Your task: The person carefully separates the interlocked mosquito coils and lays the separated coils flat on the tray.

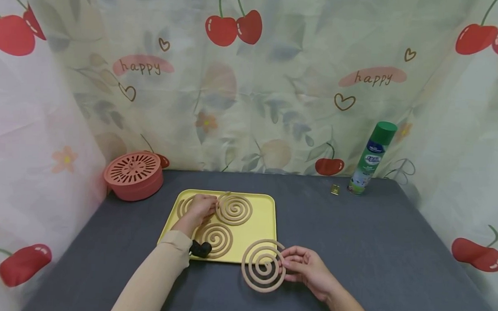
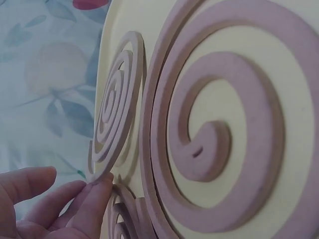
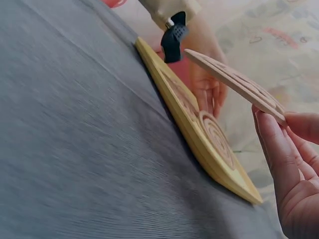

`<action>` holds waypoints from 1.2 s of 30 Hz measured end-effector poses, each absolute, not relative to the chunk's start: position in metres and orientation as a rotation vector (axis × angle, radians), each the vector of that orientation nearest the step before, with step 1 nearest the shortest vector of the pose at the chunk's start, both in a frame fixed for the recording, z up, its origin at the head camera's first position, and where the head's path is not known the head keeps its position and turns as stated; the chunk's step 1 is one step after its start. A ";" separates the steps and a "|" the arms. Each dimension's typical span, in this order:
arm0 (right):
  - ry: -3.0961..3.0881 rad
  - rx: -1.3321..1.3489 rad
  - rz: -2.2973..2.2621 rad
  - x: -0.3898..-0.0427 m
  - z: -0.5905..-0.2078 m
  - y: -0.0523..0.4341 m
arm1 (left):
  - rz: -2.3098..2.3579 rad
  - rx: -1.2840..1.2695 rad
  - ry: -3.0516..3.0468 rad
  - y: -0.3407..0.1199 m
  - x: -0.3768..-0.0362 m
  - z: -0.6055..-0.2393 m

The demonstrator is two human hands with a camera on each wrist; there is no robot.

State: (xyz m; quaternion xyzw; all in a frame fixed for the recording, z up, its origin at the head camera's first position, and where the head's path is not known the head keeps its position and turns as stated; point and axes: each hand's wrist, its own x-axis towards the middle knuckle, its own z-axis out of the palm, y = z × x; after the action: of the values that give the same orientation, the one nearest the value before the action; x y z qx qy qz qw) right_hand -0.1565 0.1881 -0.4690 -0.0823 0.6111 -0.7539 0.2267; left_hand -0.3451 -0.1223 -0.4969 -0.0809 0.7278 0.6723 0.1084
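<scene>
A yellow tray (image 1: 260, 225) bears several tan mosquito coils. At its back, my left hand (image 1: 202, 209) pinches the edge of one coil (image 1: 234, 209), which in the left wrist view looks tilted up from the tray. Another coil (image 1: 215, 239) lies at the tray's front, and a third (image 1: 181, 210) is partly hidden behind the left hand. Off the tray's front right corner, my right hand (image 1: 308, 270) holds a separate coil (image 1: 265, 265) by its right edge, between thumb and fingers. In the right wrist view this coil (image 3: 239, 82) is raised above the tray.
A round pink slotted box (image 1: 135, 176) stands at the back left of the dark tabletop (image 1: 333, 227). A green spray can (image 1: 370, 159) is at the back right, with a small gold metal piece (image 1: 335, 189) beside it. Printed curtains (image 1: 250, 105) hang around the table.
</scene>
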 end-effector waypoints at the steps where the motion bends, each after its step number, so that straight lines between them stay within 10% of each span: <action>1: 1.695 -0.234 -2.082 -0.160 -0.468 0.188 | 1.940 -0.282 2.157 -0.116 -0.329 -0.473; 36: 1.919 -0.181 -1.931 -0.235 -0.467 0.172 | 1.977 -0.338 2.115 -0.111 -0.303 -0.441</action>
State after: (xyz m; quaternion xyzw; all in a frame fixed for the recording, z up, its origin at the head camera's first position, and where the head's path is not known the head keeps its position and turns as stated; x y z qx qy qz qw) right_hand -0.2349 0.1719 -0.4668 -0.0650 0.6886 -0.6925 0.2051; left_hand -0.3032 -0.1109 -0.4412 -0.1152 0.7208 0.6740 0.1132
